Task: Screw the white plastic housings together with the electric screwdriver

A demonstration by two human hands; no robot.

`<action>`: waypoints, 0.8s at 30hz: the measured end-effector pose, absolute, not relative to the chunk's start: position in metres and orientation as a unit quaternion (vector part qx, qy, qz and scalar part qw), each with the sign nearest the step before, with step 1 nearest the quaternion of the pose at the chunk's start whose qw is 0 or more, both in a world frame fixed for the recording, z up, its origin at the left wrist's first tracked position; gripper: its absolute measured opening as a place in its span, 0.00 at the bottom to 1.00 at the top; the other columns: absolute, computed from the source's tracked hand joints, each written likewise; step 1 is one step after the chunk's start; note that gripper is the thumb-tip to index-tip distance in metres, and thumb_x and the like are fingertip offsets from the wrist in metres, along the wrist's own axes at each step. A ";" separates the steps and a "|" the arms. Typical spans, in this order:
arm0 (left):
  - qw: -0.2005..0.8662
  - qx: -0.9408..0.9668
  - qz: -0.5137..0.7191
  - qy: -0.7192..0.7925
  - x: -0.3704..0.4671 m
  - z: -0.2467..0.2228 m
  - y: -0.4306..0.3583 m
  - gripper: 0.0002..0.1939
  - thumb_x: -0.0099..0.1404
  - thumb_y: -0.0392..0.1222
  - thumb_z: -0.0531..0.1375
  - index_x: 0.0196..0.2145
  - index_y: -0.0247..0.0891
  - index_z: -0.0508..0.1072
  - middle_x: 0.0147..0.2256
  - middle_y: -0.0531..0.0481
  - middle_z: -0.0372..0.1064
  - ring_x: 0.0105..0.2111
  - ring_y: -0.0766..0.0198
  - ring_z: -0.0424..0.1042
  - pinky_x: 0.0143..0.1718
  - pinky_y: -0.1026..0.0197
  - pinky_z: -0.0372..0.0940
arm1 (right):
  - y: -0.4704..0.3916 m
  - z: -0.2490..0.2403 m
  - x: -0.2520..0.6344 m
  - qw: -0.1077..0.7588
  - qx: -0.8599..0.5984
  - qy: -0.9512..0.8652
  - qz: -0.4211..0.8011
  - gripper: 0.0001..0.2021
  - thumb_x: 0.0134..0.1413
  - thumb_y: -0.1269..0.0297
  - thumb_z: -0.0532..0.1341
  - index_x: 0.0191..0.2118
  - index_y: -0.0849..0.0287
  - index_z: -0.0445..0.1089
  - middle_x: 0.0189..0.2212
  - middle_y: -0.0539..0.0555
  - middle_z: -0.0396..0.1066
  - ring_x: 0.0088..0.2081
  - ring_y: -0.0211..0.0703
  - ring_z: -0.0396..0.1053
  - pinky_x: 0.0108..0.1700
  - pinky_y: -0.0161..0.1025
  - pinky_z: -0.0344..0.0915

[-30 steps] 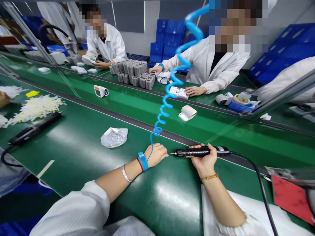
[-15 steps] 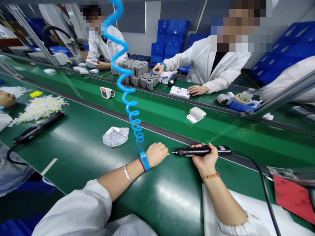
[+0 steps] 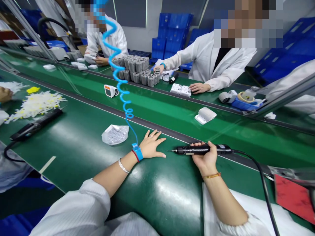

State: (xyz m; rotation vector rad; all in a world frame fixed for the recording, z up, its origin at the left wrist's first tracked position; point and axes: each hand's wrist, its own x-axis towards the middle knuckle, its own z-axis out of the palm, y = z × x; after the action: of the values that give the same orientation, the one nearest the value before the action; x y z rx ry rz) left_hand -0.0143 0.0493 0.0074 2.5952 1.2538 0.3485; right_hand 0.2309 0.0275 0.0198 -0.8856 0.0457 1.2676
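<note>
My left hand (image 3: 152, 145) is spread with its fingers apart over the green table (image 3: 147, 193), holding nothing, a blue strap with a coiled blue cord (image 3: 118, 73) on its wrist. To its right, my right hand (image 3: 205, 158) is wrapped round a black electric screwdriver (image 3: 194, 150), palm up. The thin bit points left toward my left thumb without touching it. Left of my left hand lies a white packet of small metal screws (image 3: 115, 135). On the green belt beyond sit a white device with a cuff (image 3: 206, 115) and another with an orange edge (image 3: 111, 91).
A second black screwdriver (image 3: 36, 124) and a pile of white and yellow pieces (image 3: 36, 105) lie at left. Across the belt, a person in a white coat (image 3: 209, 59) touches white devices (image 3: 180, 89) and grey rolled cuffs (image 3: 137, 70). A red sheet (image 3: 294, 198) lies at right.
My left hand has opened from a closed pose and moved slightly left, away from the screwdriver bit. The devices on the belt have shifted right in view. My right hand keeps its hold.
</note>
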 end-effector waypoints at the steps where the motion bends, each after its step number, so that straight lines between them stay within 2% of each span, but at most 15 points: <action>1: 0.120 0.890 0.116 0.424 -0.015 0.007 0.050 0.45 0.49 0.71 0.56 0.58 0.44 0.58 0.62 0.39 0.46 0.62 0.43 0.41 0.60 0.37 0.34 | 0.028 0.020 0.231 0.715 -0.401 0.021 0.573 0.09 0.48 0.61 0.56 0.27 0.58 0.55 0.20 0.45 0.58 0.23 0.34 0.62 0.31 0.38 0.68; 24: 0.122 0.889 0.119 0.425 -0.014 0.004 0.047 0.42 0.50 0.69 0.56 0.59 0.45 0.58 0.62 0.41 0.46 0.63 0.44 0.39 0.60 0.37 0.35 | 0.028 0.020 0.232 0.712 -0.409 0.033 0.570 0.08 0.49 0.62 0.56 0.27 0.59 0.56 0.21 0.46 0.59 0.24 0.34 0.63 0.33 0.39 0.69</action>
State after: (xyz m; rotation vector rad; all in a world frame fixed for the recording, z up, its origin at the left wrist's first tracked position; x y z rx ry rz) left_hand -0.0137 0.0471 0.0042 2.5957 1.2404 0.3477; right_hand 0.2319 0.0279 0.0201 -0.9060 0.0722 1.2637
